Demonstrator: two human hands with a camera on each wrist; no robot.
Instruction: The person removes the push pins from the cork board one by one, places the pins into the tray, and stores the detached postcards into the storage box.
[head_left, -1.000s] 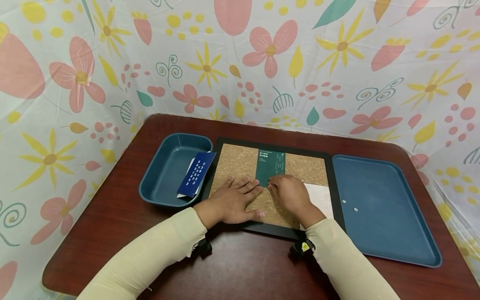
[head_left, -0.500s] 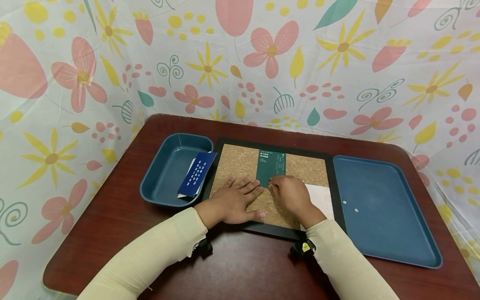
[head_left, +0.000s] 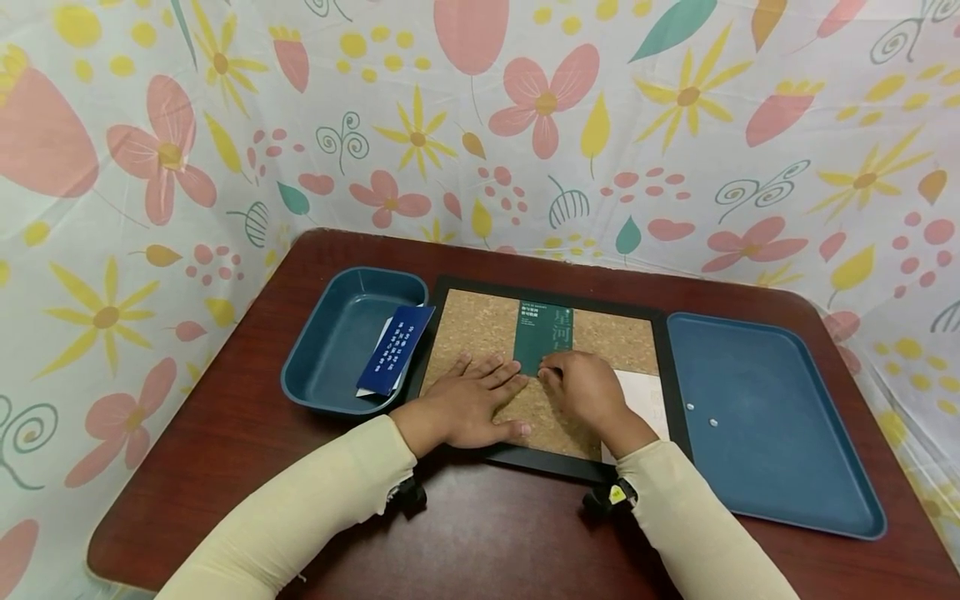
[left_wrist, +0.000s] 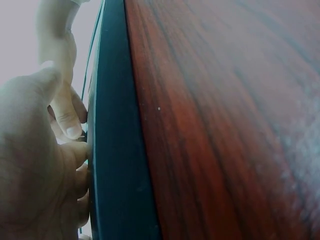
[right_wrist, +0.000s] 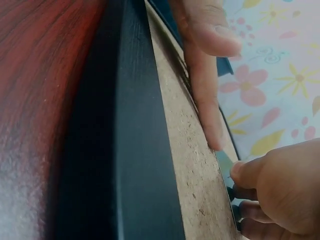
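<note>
Hardly anything has moved this past second. A blue card (head_left: 396,350) crosses the rim of a bin (head_left: 322,350). The left hand (head_left: 472,404) lies flat and spread on the framed corkboard (head_left: 476,325), by the lower edge of the green card (head_left: 538,333), cork either side. The right hand (head_left: 591,392) curls at that edge, any grip hidden. Just past the frame sits a tray (head_left: 776,442).
</note>
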